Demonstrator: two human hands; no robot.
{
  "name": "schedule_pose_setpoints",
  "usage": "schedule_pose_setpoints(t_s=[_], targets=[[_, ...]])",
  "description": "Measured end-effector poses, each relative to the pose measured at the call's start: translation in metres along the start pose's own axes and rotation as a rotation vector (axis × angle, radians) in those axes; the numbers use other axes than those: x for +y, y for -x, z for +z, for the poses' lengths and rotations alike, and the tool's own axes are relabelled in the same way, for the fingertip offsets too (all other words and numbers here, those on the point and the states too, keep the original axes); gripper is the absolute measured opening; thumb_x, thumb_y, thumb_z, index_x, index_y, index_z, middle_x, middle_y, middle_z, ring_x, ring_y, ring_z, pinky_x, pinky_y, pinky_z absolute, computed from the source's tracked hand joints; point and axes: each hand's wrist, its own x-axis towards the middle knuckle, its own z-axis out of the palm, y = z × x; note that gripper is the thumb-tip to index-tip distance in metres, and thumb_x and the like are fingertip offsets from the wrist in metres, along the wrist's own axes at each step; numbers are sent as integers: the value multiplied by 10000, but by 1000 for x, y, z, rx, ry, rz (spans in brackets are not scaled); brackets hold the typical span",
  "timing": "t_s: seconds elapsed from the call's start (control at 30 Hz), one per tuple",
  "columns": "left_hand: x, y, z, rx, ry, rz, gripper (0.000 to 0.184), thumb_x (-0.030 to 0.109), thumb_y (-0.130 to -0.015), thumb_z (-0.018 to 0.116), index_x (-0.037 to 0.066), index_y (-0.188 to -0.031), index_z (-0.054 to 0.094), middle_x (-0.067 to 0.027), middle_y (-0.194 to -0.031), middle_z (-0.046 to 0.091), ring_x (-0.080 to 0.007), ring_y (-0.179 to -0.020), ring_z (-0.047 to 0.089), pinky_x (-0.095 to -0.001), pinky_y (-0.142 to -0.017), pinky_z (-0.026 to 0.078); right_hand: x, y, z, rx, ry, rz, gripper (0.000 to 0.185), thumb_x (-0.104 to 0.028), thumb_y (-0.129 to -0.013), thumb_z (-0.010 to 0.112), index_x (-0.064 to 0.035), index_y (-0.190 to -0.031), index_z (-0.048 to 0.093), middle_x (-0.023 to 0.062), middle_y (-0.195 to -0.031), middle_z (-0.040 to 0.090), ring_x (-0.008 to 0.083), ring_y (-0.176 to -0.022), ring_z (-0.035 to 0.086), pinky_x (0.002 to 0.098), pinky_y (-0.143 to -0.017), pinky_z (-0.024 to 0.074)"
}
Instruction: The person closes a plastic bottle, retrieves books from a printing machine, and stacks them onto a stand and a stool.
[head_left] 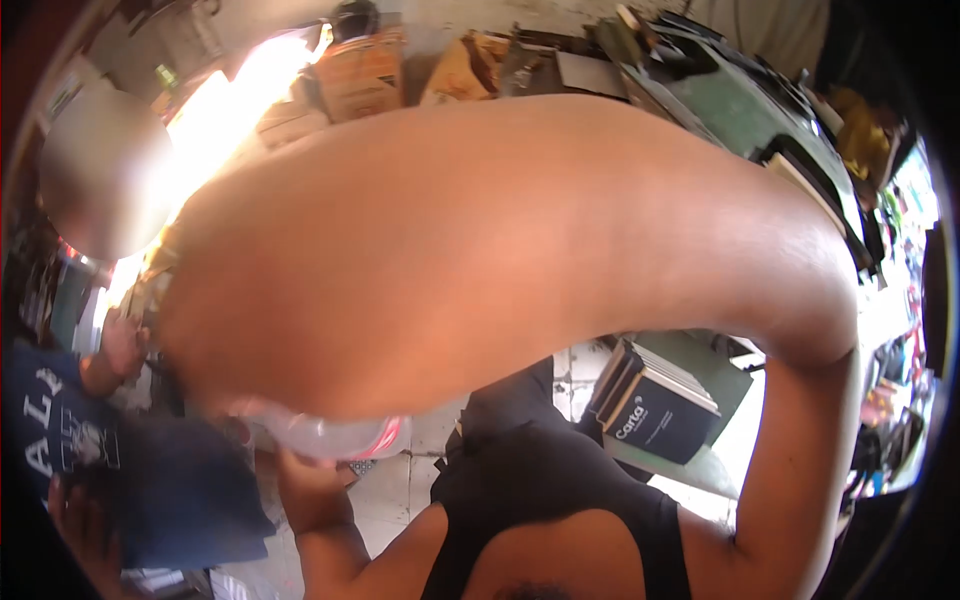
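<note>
Most of the view is filled by the right forearm (500,240); the right hand is hidden past its blurred end, finger state cannot be told. At left, a navy shirt (85,435) is worn by another person. Dark Carta-marked stack (665,415) seen at right. Clear plastic bottle (340,435) is gripped by left hand (308,478), lying against the partly hidden fingers.

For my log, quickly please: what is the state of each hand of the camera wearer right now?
Left hand: holding a clear plastic bottle.
Right hand: cannot be told; forearm and blur obscure it.
</note>
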Motion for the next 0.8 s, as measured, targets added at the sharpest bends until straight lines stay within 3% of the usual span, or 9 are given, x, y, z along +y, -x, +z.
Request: schedule_pose_setpoints(t_s=[0.33, 0.43, 0.53, 0.63, 0.73, 0.8], targets=[[50, 24, -13, -128, -542, -40, 693, 372, -792, 852, 31, -1337, 592, -110, -1300, 638, -293, -1180, 624, -453, -1003, 526, 4, -4, 30, 175, 22, -37, 343, -391, -946, 611, -160, -1118, 799, 82, -1048, 760, 251, -913, 731, 386, -737, 563], [60, 31, -16, -160, -680, -74, 654, 368, -821, 826, 53, -1345, 597, -96, -1330, 624, -302, -1204, 611, -462, -1016, 520, -6, -20, 43, 217, 72, 107, 400, -544, -904, 579, -278, -1086, 815, 8, -1072, 775, 240, -954, 740, 425, -778, 568], [64, 35, -18, -199, -797, -108, 615, 365, -849, 800, 74, -1354, 603, -82, -1359, 611, -311, -1229, 598, -470, -1029, 514, -2, -25, 54, 313, -13, 130, 380, -546, -898, 605, -264, -1028, 825, 6, -1057, 780, 258, -955, 738, 403, -766, 568], [67, 39, -20, -231, -899, -130, 577, 362, -878, 774, 95, -1362, 608, -69, -1389, 598, -319, -1254, 585, -478, -1042, 508, -11, 3, 52, 156, -160, 241, 447, -520, -875, 699, -181, -1161, 752, 69, -965, 755, 291, -912, 729, 422, -741, 554], [81, 41, -27, -246, -1001, -141, 541, 359, -907, 749, 117, -1371, 613, -55, -1418, 584, -328, -1278, 572, -487, -1055, 501, -24, 29, 103, 393, -348, 332, 687, -605, -860, 699, -87, -1305, 631, 146, -1033, 713, 353, -967, 702, 455, -813, 539], [91, 46, -35, -264, -1082, -156, 517, 356, -926, 732, 131, -1377, 617, -46, -1438, 576, -334, -1295, 564, -492, -1064, 497, -40, 79, 148, 348, -544, 305, 854, -668, -849, 692, -15, -1376, 532, 209, -1126, 666, 408, -1038, 666, 491, -887, 512]])
